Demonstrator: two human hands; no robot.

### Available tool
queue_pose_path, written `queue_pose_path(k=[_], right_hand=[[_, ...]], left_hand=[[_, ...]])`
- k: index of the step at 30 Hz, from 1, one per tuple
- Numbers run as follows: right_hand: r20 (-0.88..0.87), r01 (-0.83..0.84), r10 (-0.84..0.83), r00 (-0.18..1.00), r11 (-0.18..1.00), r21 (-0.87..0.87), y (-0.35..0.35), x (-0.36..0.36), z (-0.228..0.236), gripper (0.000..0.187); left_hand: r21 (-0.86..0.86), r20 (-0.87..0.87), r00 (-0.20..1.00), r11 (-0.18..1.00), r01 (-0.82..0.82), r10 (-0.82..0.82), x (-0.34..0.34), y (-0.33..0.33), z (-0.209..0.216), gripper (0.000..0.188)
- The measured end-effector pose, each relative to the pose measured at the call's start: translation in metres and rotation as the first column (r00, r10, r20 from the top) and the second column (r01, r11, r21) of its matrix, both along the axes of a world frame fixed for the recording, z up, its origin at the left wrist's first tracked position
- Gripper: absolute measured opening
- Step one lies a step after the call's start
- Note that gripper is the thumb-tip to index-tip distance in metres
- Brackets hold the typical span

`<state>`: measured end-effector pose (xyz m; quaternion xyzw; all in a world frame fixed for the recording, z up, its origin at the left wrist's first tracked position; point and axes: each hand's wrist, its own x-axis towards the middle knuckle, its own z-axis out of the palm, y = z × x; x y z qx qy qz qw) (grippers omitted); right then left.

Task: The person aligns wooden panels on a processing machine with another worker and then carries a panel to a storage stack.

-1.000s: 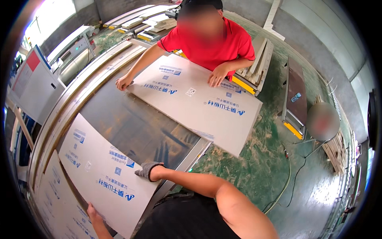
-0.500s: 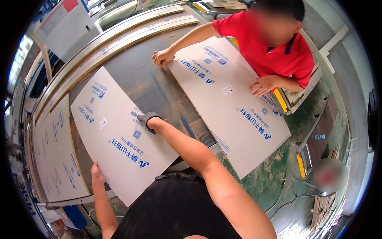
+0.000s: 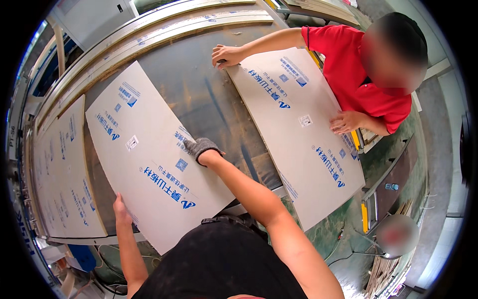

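A long pale board [image 3: 149,149] with blue print lies slanted in front of me, its near end jutting past the table edge toward my body. My left hand [image 3: 121,212], bare, is closed on its left edge near the close end, with the fingers partly hidden by the board. At the opposite long edge is my right hand [image 3: 204,150], in a grey glove with bare fingertips or thumb showing. It is closed over that edge, its fingers lying on the printed face.
A co-worker in a red shirt [image 3: 343,65] has both hands at a second printed board [image 3: 298,119] on the right. Another printed panel [image 3: 62,174] lies at the left. Long strips [image 3: 199,31] line the far side of the dusty dark table [image 3: 199,74]. A cable [image 3: 338,239] trails across the green floor.
My view has shifted, so the co-worker and the right board appear farther right. Both my hands stay at the edges of the board, which shows little movement against the table.
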<state>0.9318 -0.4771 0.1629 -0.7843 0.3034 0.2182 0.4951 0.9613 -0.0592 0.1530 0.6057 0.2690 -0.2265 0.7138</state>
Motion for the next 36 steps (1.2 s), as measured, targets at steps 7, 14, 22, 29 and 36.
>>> queue_pose_path(k=[7, 14, 22, 29, 36], right_hand=[[0.155, -0.012, 0.042, 0.987, 0.981, -0.191, 0.015, -0.011, 0.022, 0.073], [0.362, 0.037, 0.058, 0.93, 0.968, -0.25, 0.009, -0.055, 0.088, 0.064], [0.228, -0.019, 0.219, 0.949, 0.758, -0.652, -0.03, -0.131, 0.074, 0.042], [0.213, 0.129, 0.018, 0.977, 0.744, -0.656, -0.152, -0.196, 0.049, 0.051], [0.093, 0.293, -0.301, 0.949, 0.735, -0.611, -0.294, -0.298, 0.036, 0.094]], left_hand=[[0.13, 0.136, 0.989, 0.988, -0.08, 0.062, -0.002, 0.004, -0.021, 0.055], [0.17, 0.317, 0.948, 0.984, -0.049, -0.008, 0.008, -0.002, -0.02, 0.051], [0.015, 0.353, 0.929, 0.993, 0.117, -0.114, 0.009, -0.09, 0.015, 0.048], [0.104, 0.292, 0.818, 0.866, 0.489, -0.496, -0.016, -0.2, 0.035, 0.042], [0.287, 0.205, 0.549, 0.586, 0.758, -0.81, -0.091, -0.327, 0.056, 0.036]])
